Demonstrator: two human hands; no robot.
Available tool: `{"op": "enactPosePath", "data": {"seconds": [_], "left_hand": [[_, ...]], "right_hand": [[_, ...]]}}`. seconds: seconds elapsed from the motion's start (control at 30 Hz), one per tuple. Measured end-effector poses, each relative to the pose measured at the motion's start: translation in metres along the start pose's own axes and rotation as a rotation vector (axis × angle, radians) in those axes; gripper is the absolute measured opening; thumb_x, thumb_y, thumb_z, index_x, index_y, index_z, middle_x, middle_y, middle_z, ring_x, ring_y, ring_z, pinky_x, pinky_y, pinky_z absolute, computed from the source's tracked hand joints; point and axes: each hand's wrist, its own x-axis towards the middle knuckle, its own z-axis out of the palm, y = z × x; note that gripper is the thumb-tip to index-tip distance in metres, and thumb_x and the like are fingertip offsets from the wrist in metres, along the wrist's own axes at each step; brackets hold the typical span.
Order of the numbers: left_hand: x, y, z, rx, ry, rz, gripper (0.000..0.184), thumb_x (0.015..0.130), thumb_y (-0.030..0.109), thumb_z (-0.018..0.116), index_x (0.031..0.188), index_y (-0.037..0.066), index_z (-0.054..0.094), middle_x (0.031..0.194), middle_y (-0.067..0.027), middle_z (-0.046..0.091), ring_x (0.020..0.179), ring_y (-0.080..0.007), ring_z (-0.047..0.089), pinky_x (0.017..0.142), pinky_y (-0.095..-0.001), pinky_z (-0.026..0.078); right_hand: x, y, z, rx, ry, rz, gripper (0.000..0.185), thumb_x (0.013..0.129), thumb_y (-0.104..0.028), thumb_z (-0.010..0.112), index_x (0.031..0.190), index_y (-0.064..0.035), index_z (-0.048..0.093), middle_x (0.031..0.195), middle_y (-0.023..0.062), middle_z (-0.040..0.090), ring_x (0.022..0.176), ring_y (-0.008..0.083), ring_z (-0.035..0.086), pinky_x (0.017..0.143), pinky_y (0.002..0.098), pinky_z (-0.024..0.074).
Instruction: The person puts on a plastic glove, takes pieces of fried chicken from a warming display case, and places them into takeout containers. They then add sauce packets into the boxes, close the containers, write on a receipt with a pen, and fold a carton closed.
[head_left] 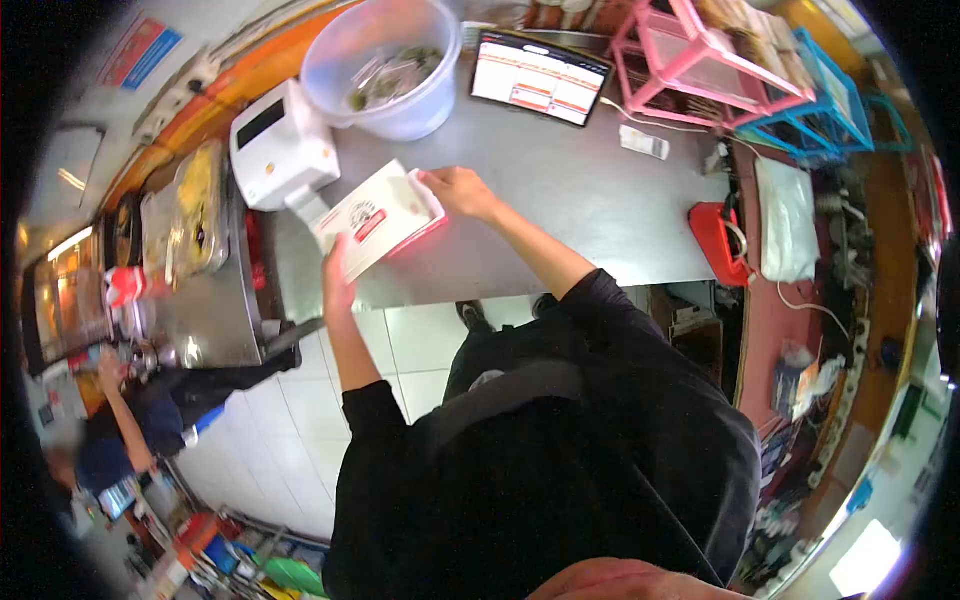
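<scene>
Over the metal counter I hold a white cardboard box with red print and red sides, tilted. My left hand grips its near left edge, thumb on top; the fingers beneath are hidden. At its far right corner my right hand is closed on the edge with bent fingers. Just left of the box stands a white label printer. A pale strip of paper sticks out of the printer's front and reaches toward the box's left corner; whether they touch I cannot tell.
Behind the printer is a translucent tub with small packets inside. A lit tablet, a pink rack, a white slip and a red container are along the counter. A co-worker stands at far left.
</scene>
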Motion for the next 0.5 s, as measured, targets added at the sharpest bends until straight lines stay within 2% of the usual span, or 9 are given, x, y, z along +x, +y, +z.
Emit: {"op": "enactPosePath", "data": {"seconds": [0.07,0.1,0.17,0.2,0.23,0.3,0.4,0.47,0.5], "left_hand": [[0.016,-0.002,-0.032,0.07,0.028,-0.049,0.055,0.09,0.027,0.059,0.133,-0.001,0.04,0.123,-0.0114,0.056,0.109,-0.0222,0.057,0.094,-0.0346,0.044],[0.017,-0.003,-0.03,0.053,0.011,-0.054,0.055,0.09,0.027,0.059,0.134,0.0,0.039,0.123,-0.0114,0.056,0.11,-0.0223,0.057,0.094,-0.0348,0.044],[0.014,0.003,-0.025,0.025,-0.007,-0.068,0.056,0.09,0.027,0.059,0.135,0.001,0.038,0.123,-0.0114,0.055,0.111,-0.0225,0.056,0.094,-0.0353,0.044],[0.019,0.001,-0.027,0.03,-0.024,-0.073,0.056,0.09,0.027,0.059,0.135,0.001,0.039,0.124,-0.011,0.055,0.113,-0.0221,0.055,0.095,-0.035,0.044],[0.022,0.001,-0.022,0.039,-0.053,-0.088,0.055,0.09,0.027,0.06,0.134,0.001,0.039,0.124,-0.0107,0.055,0.112,-0.0218,0.055,0.095,-0.0347,0.044],[0.028,0.003,-0.001,0.054,-0.103,-0.106,0.055,0.089,0.027,0.06,0.134,0.001,0.04,0.123,-0.0101,0.056,0.112,-0.0212,0.055,0.095,-0.0342,0.044],[0.053,-0.026,0.035,0.087,-0.084,-0.123,0.053,0.089,0.027,0.06,0.132,0.0,0.043,0.123,-0.01,0.056,0.111,-0.0207,0.056,0.095,-0.0337,0.044],[0.062,-0.039,0.08,0.065,-0.165,-0.143,0.052,0.088,0.028,0.062,0.129,0.0,0.046,0.122,-0.0096,0.057,0.11,-0.0197,0.056,0.095,-0.0333,0.044],[0.069,-0.048,0.099,0.075,-0.141,-0.19,0.052,0.087,0.028,0.063,0.128,0.0,0.047,0.122,-0.0095,0.057,0.11,-0.0192,0.056,0.095,-0.0331,0.044]], "right_hand": [[-0.007,0.087,-0.023,-0.205,0.177,-0.117,0.025,0.089,-0.026,0.055,0.1,-0.0056,0.066,0.098,0.0178,0.066,0.089,0.0344,0.063,0.077,0.0422,0.0497],[-0.004,0.087,-0.077,-0.393,0.107,0.451,0.021,0.085,-0.018,0.056,0.098,-0.0034,0.066,0.094,0.0181,0.066,0.088,0.0336,0.063,0.076,0.0434,0.0501],[-0.039,0.219,-0.15,-0.616,0.528,0.251,0.024,0.083,-0.023,0.055,0.085,-0.0018,0.066,0.088,0.0173,0.065,0.083,0.033,0.061,0.071,0.0438,0.0475],[-0.057,0.259,-0.193,-0.84,0.347,0.404,0.027,0.086,-0.026,0.054,0.083,-0.0022,0.067,0.09,0.0193,0.064,0.085,0.0303,0.062,0.073,0.0436,0.047],[-0.06,0.253,-0.225,-0.7,0.415,0.86,0.036,0.086,-0.036,0.056,0.09,-0.0015,0.067,0.094,0.0191,0.064,0.092,0.0289,0.062,0.08,0.0436,0.0461],[-0.06,0.288,-0.237,-1.047,0.644,1.039,0.048,0.083,-0.047,0.06,0.096,-0.0017,0.066,0.097,0.0188,0.064,0.1,0.0304,0.059,0.086,0.0442,0.0445],[-0.045,0.278,-0.24,-0.806,0.53,0.978,0.055,0.076,-0.052,0.065,0.101,-0.0027,0.065,0.102,0.0198,0.063,0.107,0.0336,0.055,0.09,0.0455,0.0428],[-0.046,0.3,-0.239,-0.78,0.448,0.764,0.048,0.077,-0.045,0.067,0.101,-0.0037,0.065,0.101,0.0174,0.065,0.103,0.0288,0.059,0.087,0.0444,0.0442],[-0.045,0.309,-0.237,-0.762,0.412,0.657,0.045,0.077,-0.042,0.068,0.101,-0.0041,0.066,0.1,0.0163,0.066,0.1,0.0263,0.06,0.086,0.0439,0.0449]]}}
